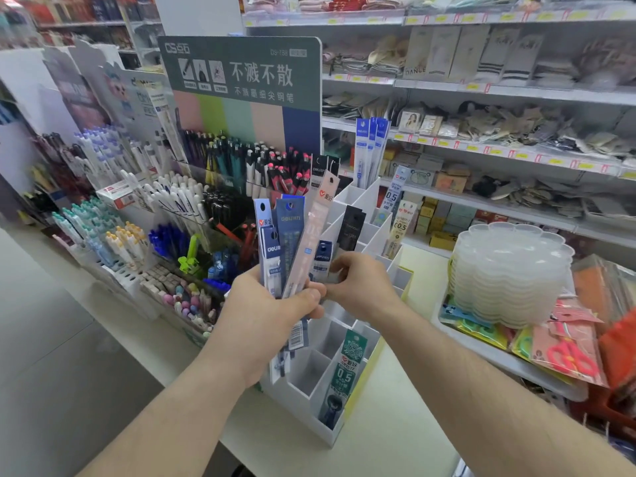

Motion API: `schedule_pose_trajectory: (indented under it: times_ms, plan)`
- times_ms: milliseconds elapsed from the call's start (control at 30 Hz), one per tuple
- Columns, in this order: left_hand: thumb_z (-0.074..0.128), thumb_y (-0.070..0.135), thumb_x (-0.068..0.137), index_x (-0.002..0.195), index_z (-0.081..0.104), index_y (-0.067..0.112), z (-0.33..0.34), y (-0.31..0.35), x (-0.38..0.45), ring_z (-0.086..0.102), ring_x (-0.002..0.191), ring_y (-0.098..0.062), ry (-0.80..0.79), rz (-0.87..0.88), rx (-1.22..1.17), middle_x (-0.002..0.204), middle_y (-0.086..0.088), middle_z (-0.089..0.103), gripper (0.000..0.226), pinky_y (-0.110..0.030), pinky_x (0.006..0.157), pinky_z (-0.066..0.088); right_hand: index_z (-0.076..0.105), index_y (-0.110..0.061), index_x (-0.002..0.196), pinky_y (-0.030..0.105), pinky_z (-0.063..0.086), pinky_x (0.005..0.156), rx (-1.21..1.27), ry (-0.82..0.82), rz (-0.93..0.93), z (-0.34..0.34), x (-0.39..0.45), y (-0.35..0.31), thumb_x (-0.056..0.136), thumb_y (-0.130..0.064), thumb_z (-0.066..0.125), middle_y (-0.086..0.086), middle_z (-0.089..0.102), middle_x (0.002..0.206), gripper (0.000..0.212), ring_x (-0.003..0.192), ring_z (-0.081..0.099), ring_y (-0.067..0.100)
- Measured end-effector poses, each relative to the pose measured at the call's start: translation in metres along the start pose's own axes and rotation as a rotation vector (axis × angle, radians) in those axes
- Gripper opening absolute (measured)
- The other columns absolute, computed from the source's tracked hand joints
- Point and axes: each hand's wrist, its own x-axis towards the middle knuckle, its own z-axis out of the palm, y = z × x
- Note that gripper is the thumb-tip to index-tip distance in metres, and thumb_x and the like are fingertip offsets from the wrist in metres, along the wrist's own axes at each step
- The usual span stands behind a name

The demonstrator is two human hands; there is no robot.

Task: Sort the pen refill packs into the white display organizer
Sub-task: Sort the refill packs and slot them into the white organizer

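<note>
We see a fanned bundle of long, flat plastic pen refill packs [287,242] held upright just above the white display organizer [309,370], a stepped white tray of square compartments standing on the pale desk [389,438]. The left hand [265,315] grips the lower part of the bundle, fingers curled round it and thumb pressed across the front. In the fan we read "deli" on a navy and white pack [272,249], the same brand mirrored on a dark blue one [292,232], and a red tick logo on a translucent pink pack [318,222]. The right hand [361,282] meets the bundle on its right side, its fingers curled at the edge of a small navy "deli" pack [322,261]; we cannot tell whether it pinches that pack or only touches it.

Some packs already stand in the organizer: a green one marked "0.5" [346,370] in the near right compartment, a black one [351,228] in a middle slot, tall blue and white packs [370,149] at the far end, and pale packs marked "0.5" [397,208] on the right edge.

Left of the organizer, racks hold upright pens [179,208] in white, blue, black and pastel. Behind them rises a grey-green sign board [241,74] reading "不溅不散". To the right sits a stack of clear scalloped plastic trays [509,273], with pink scissors in a packet [568,356] just beside it.
</note>
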Motion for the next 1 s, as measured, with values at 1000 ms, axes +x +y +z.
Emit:
schedule_pose_trajectory:
  times_ms: [1000]
  plan:
    - [0.071, 0.010, 0.087, 0.113, 0.069, 0.015, 0.054, -0.036, 0.000, 0.073, 0.097, -0.013, -0.352, -0.192, 0.025, 0.102, 0.002, 0.077, 0.027, -0.029, 0.087, 0.054, 0.064, -0.013, 0.074, 0.023, 0.029, 0.044, 0.889, 0.071, 0.181, -0.059, -0.105, 0.028, 0.096, -0.003, 0.055, 0.002, 0.057, 0.059, 0.025, 0.045, 0.039, 0.012]
